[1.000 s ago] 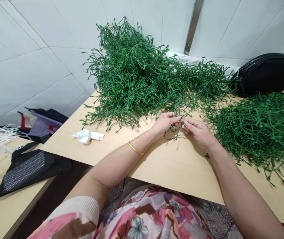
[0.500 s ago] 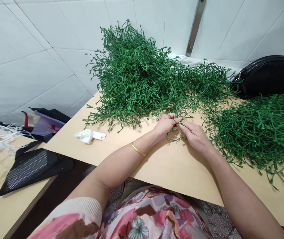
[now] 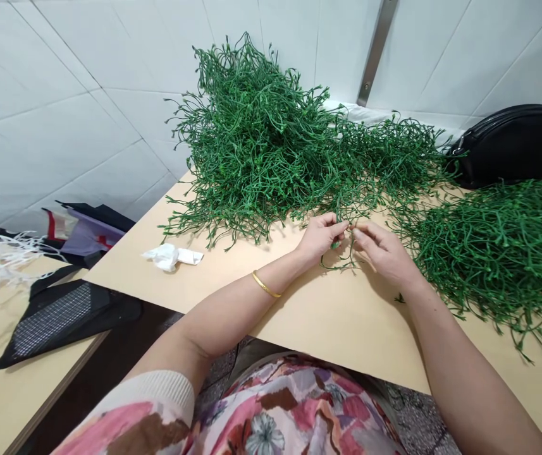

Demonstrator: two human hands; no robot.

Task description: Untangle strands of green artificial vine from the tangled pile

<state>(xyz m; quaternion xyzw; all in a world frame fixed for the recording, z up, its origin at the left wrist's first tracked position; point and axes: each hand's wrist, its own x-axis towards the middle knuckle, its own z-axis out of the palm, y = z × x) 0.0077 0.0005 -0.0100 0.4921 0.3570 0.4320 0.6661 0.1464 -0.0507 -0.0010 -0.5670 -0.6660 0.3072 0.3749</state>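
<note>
My left hand [image 3: 322,236] is closed, thumb and forefinger pinching a thin green artificial plant stem [image 3: 336,265] whose strands hang in a loop below the fingers. Close beside it on the right, my right hand [image 3: 382,249] is also pinched at the fingertips, on part of the same green stem. The exact spot where the fingertips meet is too small to make out. Just beyond my hands spreads a tall heap of green artificial stems [image 3: 256,139] with small tips. Another green pile [image 3: 498,246] lies to the right of my right hand.
A crumpled white tissue [image 3: 169,256] lies on the wooden table [image 3: 299,316] at left. A black bag [image 3: 512,145] stands at the back right against the tiled wall. White cords [image 3: 0,262] and a black mesh item [image 3: 57,316] lie on a neighbouring surface at far left.
My right hand has shifted slightly right and up, its fingertips a little apart from my left hand's. A small dark green bit now shows on the table near my right wrist.
</note>
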